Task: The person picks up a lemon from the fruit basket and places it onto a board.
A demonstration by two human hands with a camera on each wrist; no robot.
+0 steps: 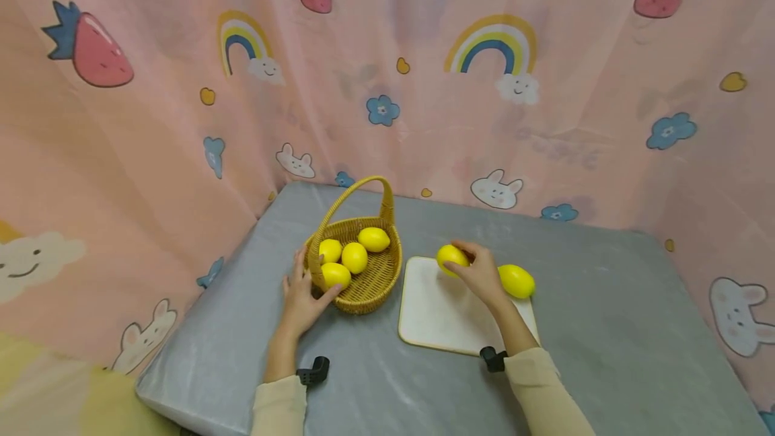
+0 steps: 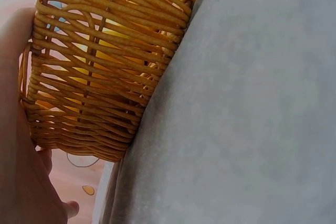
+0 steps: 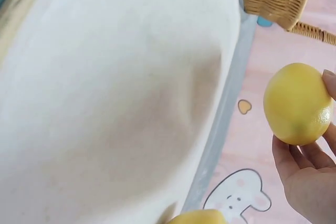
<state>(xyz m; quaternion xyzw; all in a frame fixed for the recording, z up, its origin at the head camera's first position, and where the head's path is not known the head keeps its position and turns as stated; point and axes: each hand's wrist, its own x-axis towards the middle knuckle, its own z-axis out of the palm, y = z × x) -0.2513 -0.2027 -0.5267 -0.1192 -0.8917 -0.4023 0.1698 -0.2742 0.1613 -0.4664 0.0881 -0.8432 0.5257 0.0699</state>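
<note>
In the head view my right hand (image 1: 482, 274) pinches a lemon (image 1: 451, 260) between thumb and fingers, above the white board (image 1: 437, 315). The right wrist view shows this lemon (image 3: 297, 103) raised off the surface. Another lemon (image 1: 517, 281) lies at the board's right side, just beyond the hand. My left hand (image 1: 301, 303) grips the near left side of a yellow wicker basket (image 1: 387, 274), thumb at the rim. Inside it lie several lemons (image 1: 354, 258). In the left wrist view the woven wall (image 2: 105, 72) hides most of the basket's contents.
A grey cloth-covered table (image 1: 593, 328) lies under everything. Behind it and at the sides hangs a pink printed curtain (image 1: 418, 153). The basket's tall arched handle (image 1: 348, 194) rises over its opening, toward the back.
</note>
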